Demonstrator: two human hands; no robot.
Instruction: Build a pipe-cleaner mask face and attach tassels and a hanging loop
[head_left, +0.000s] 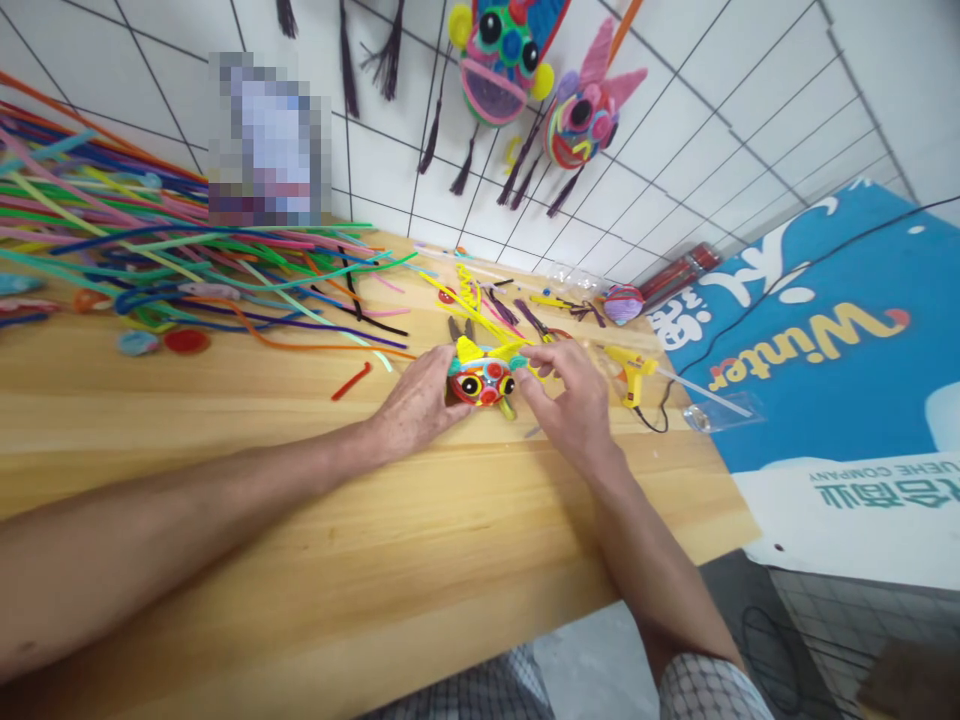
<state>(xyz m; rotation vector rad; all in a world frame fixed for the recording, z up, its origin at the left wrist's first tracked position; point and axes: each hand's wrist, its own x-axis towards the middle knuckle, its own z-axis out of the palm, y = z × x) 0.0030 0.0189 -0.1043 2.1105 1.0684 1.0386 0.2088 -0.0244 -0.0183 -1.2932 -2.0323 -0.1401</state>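
A small animal head made of pipe cleaners (pixel 484 382), with yellow pointed ears, black-and-yellow eyes and red round patches, faces me low over the wooden table. My left hand (pixel 420 405) is closed on its left side, with the thumb near the lower edge. At its right side my right hand (pixel 571 400) pinches the small teal round piece (pixel 517 363) between thumb and forefinger. Dark jaws of a pair of pliers (pixel 461 328) show just behind the head, partly hidden by it.
Many loose pipe cleaners (pixel 187 240) pile up at the left. A short red piece (pixel 351 381) lies nearer. A yellow glue gun (pixel 636 375) with a black cord rests at the right, beside a blue banner (pixel 840 300). Finished pipe-cleaner heads (pixel 581 125) hang on the tiled wall.
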